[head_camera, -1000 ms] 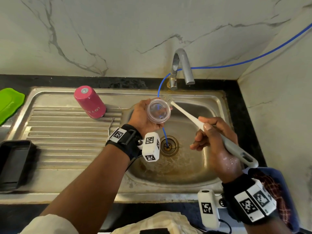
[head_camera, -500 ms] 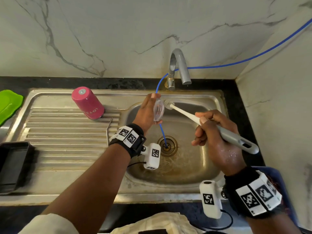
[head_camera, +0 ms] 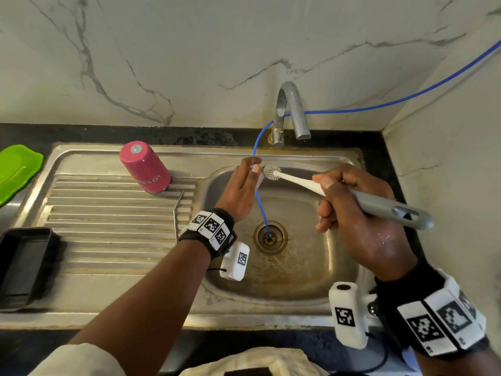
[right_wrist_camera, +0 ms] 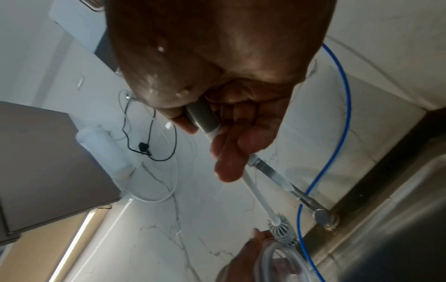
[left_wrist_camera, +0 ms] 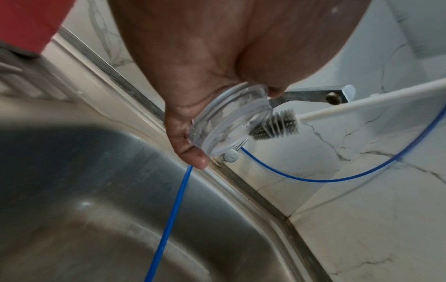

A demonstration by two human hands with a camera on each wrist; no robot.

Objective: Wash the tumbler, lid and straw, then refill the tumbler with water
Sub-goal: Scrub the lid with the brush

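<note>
1. Sink – steel basin with drainboard; no water visibly running from the tap.
2. Tumbler – pink, upside down on the drainboard, well apart from both hands; probably washed already, not yet refilled.
3. Right hand – wrapped round the bottle brush handle.
4. Left hand – holds the clear lid by its edge over the basin's back rim; bristles touch the lid. Judgement: lid scrub in progress.
5. Straw – thin metal, lying on the drainboard; washed or not, cannot tell.
6. In the head view the lid is nearly hidden behind the fingers.
</note>
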